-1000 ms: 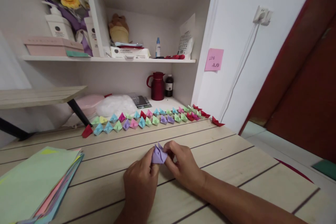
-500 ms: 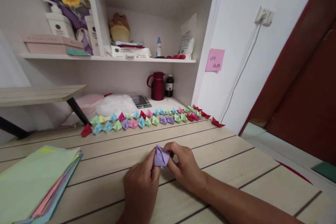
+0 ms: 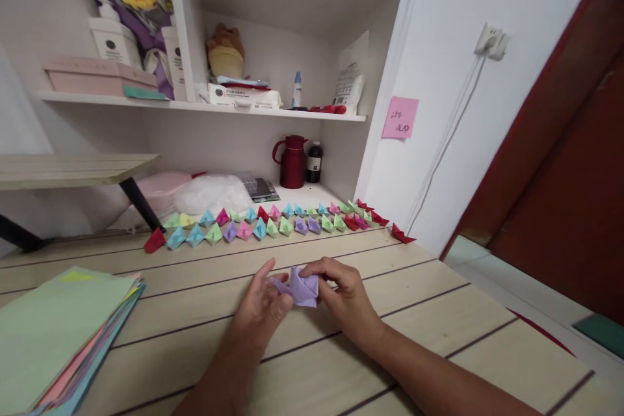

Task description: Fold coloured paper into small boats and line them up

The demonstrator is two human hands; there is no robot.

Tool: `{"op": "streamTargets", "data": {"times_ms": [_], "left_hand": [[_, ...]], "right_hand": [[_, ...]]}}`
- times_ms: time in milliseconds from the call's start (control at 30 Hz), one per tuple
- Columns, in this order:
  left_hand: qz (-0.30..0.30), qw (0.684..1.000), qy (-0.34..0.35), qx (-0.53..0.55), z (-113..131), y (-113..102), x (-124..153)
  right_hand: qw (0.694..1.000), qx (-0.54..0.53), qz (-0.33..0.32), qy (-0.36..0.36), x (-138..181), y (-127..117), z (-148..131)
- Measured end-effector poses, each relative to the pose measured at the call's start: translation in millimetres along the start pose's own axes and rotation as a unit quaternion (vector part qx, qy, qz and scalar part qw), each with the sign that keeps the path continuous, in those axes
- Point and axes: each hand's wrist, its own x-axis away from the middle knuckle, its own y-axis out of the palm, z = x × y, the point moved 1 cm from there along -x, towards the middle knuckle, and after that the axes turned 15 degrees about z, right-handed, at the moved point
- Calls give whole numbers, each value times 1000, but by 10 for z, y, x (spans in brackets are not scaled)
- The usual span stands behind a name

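Observation:
Between finger and thumb, my right hand (image 3: 344, 289) pinches a purple folded paper boat (image 3: 305, 288) above the table. A pointed flap of the paper sticks out to the left. My left hand (image 3: 260, 305) is at that side, palm turned up and fingers spread apart. Its thumb lies close against the flap; whether it touches cannot be made out. Beyond both hands, rows of small folded paper boats (image 3: 245, 229) in several colours stretch across the table.
A stack of coloured paper sheets (image 3: 63, 331) lies on the left of the slatted table (image 3: 419, 338). Behind the boats stand a red jug (image 3: 292, 162) and a dark bottle (image 3: 314, 162). A small raised stand (image 3: 78, 169) is at the back left.
My left hand has loosened from the purple paper, its fingers spreading and turning up. The right hand still holds the paper, now turned with a flap pointing left. The view has shifted slightly.

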Motion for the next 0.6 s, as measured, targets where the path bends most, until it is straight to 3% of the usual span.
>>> {"op": "streamTargets", "data": {"times_ms": [100, 233, 367, 600], "left_hand": [[-46, 995, -81, 42, 28, -25, -13], [-93, 987, -124, 39, 151, 3, 82], [-74, 987, -132, 50, 308, 27, 187], [-115, 987, -99, 48, 385, 23, 192]], "right_hand": [[998, 15, -13, -57, 6, -36, -45], [994, 14, -43, -96, 40, -30, -114], [998, -8, -53, -42, 55, -20, -127], [999, -16, -46, -2, 59, -18, -89]]}}
